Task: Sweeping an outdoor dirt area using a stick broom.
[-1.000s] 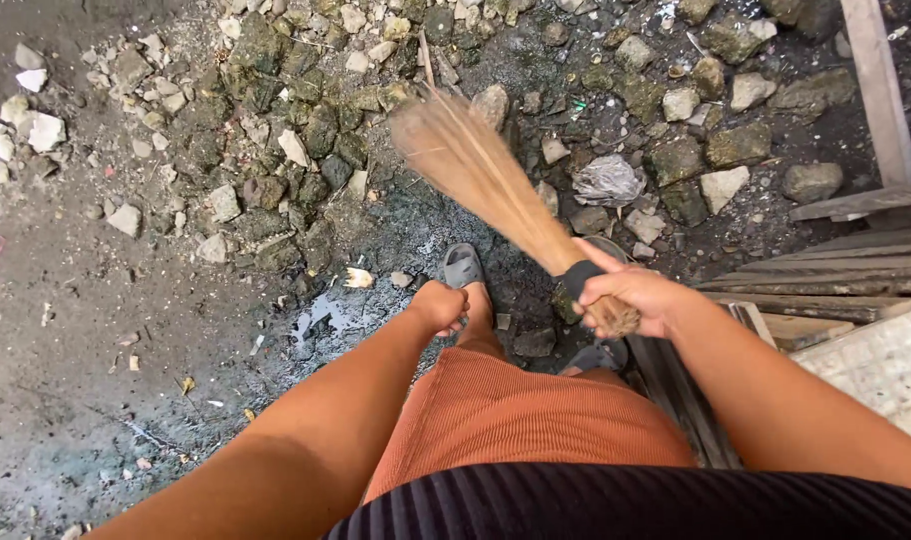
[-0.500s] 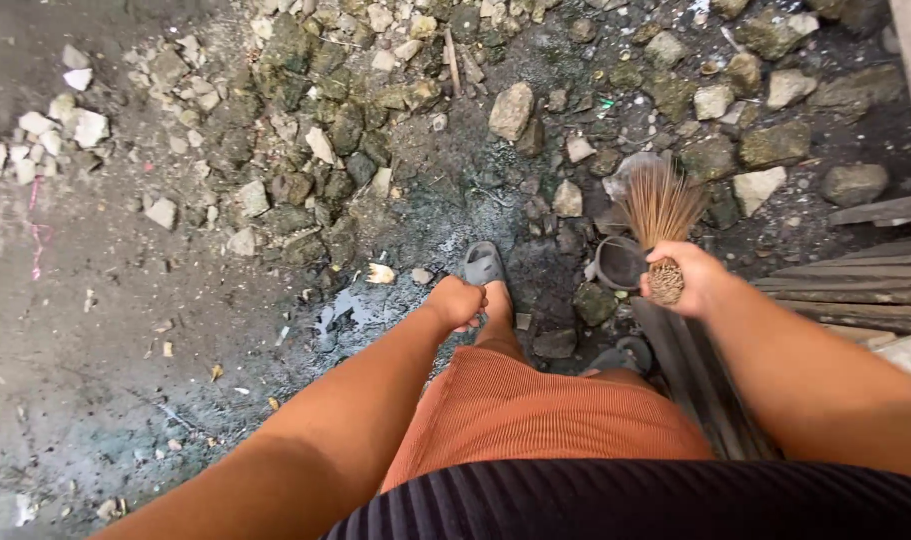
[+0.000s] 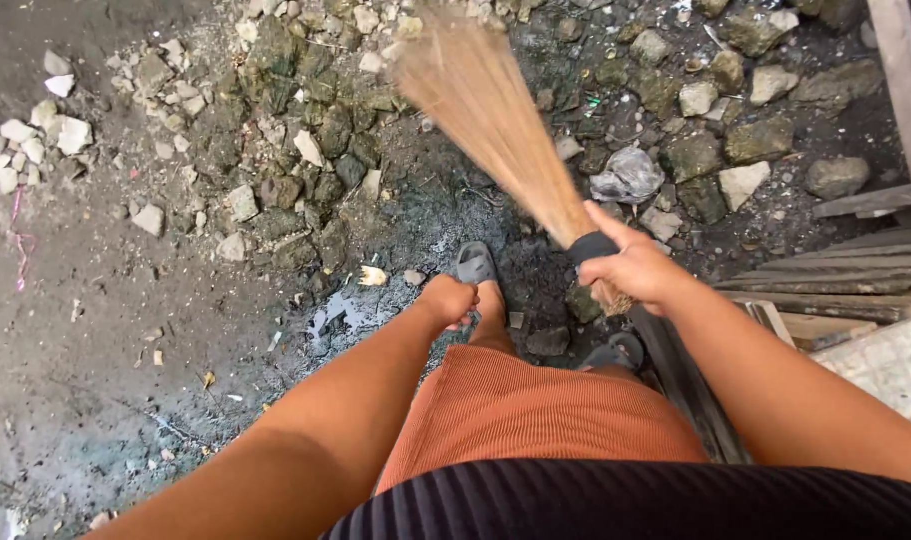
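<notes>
My right hand [image 3: 635, 270] grips the bound base of a stick broom [image 3: 495, 115], by its black band. The straw-coloured bristles fan out up and to the left over wet dark ground and stones, blurred at the tips. My left hand [image 3: 447, 300] is closed in a loose fist with nothing in it, resting near my left knee above my grey sandal [image 3: 475, 264]. My orange shorts and dark ribbed top fill the bottom of the view.
Mossy stones and pale rubble [image 3: 295, 150] cover the upper ground. A crumpled plastic bag [image 3: 625, 178] lies among rocks to the right. Wooden planks [image 3: 855, 270] lie at the right edge. A small puddle [image 3: 340, 315] sits left of my foot.
Half a second ago the broom was drawn back, bristles pointing up near the right rocks. Now it has swung out to the upper left. My left hand stayed put.
</notes>
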